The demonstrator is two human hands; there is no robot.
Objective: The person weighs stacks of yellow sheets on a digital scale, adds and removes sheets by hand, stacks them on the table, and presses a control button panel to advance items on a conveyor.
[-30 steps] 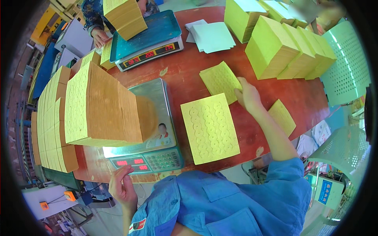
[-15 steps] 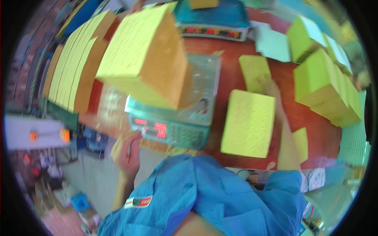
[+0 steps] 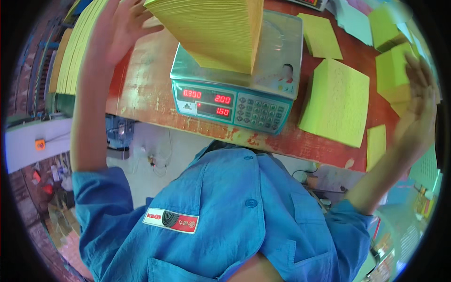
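Observation:
A tall stack of yellow paper sheets (image 3: pixel 218 35) stands on the metal pan of a digital weighing scale (image 3: pixel 256 113), whose red display is lit. Just left of that stack, my left hand (image 3: pixel 120 33) is raised with its fingers spread, holding nothing; whether a fingertip touches the paper I cannot tell. Over at the right, my right hand (image 3: pixel 418 91) is lifted beside a pile of yellow paper (image 3: pixel 392 66). Its fingers point away from me, look apart, and are somewhat blurred. Between scale and right hand lies a thick block of yellow sheets (image 3: pixel 336 103).
Several upright yellow stacks (image 3: pixel 77 51) line the table's left end. Behind the block lies a smaller yellow pile (image 3: pixel 322 37), with pale sheets (image 3: pixel 357 23) near it. A narrow yellow piece (image 3: pixel 376 145) rests by the front edge of the worn red table (image 3: pixel 150 101).
My left hand has risen from below the scale to beside the tall stack. My right hand has left the small yellow pile and swung right. The whole view has shifted.

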